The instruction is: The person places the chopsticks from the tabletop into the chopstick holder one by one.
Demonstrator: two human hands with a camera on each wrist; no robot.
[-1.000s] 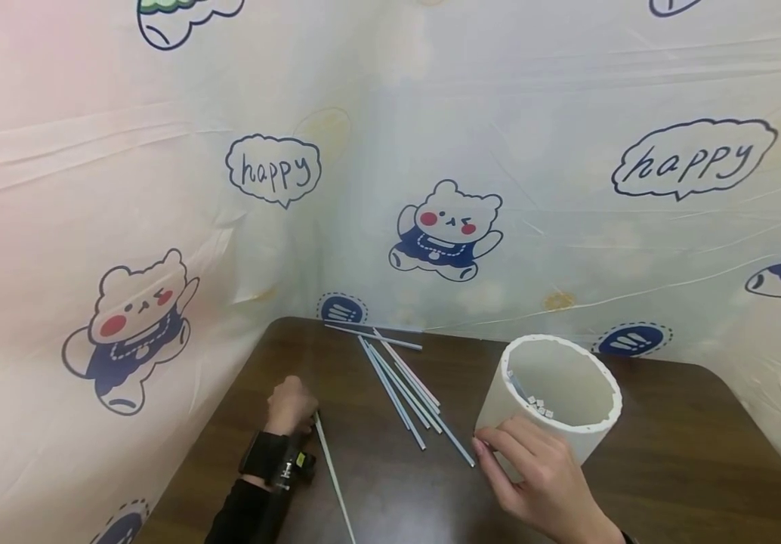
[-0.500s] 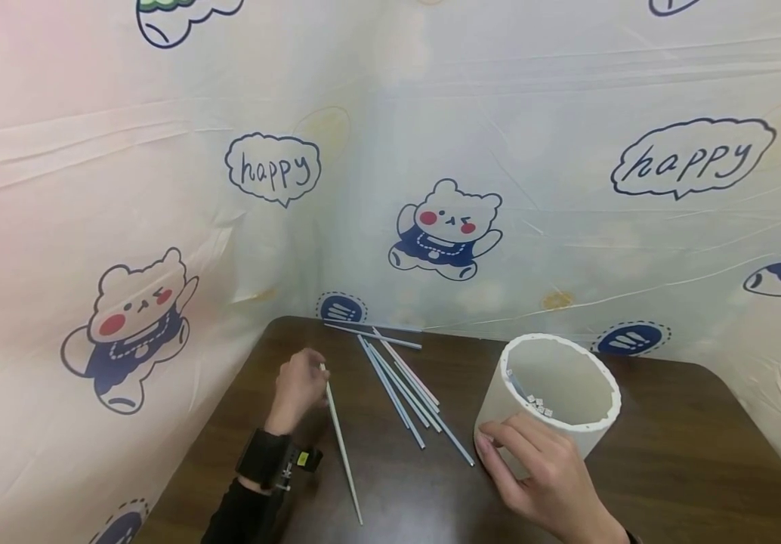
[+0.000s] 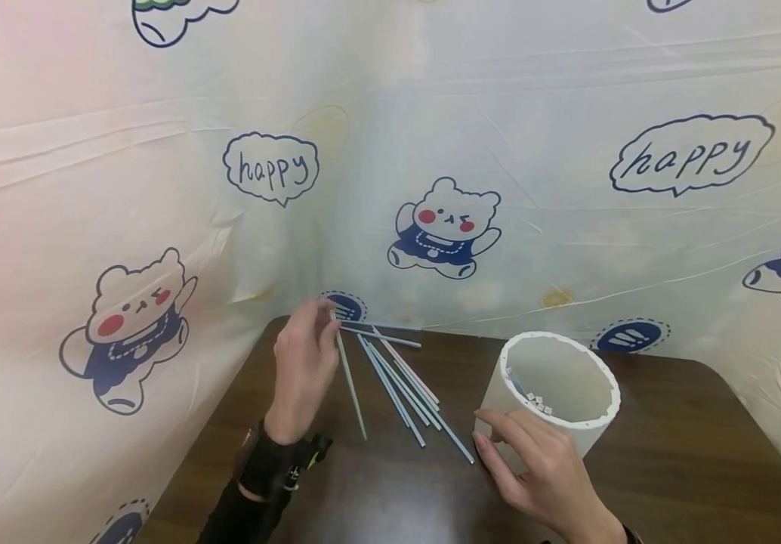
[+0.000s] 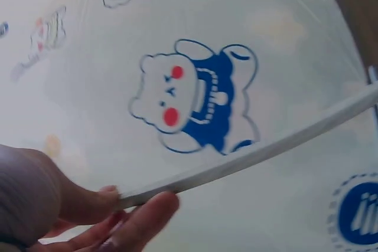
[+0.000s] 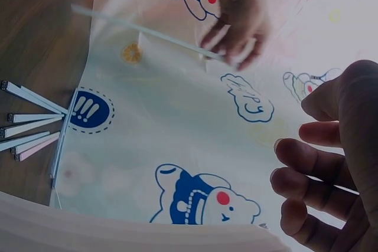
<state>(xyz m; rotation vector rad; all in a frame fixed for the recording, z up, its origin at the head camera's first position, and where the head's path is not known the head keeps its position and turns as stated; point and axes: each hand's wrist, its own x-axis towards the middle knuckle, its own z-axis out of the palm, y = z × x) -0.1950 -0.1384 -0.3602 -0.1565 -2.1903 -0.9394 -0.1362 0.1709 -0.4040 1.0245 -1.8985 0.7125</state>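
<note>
A thin pale green stick (image 3: 351,385) hangs from my left hand (image 3: 304,363), pinched near its upper end between thumb and fingers. In the left wrist view the stick (image 4: 248,160) slants up to the right from the fingertips. My right hand (image 3: 540,472) is beside the white cylindrical container (image 3: 495,393), its fingers loosely bent and holding nothing. Whether they touch the wall I cannot tell. Inside the container, several square stick ends (image 3: 538,404) show low against the wall.
Several blue, white and pink sticks (image 3: 391,391) lie fanned on the brown table (image 3: 390,499), between my hands. Two more lie crosswise at the far edge, near a printed cloth (image 3: 533,257) that rises behind and around the table.
My left hand has risen and moved away from me, lifting the pale green stick off the table. My right hand and the container have hardly moved.
</note>
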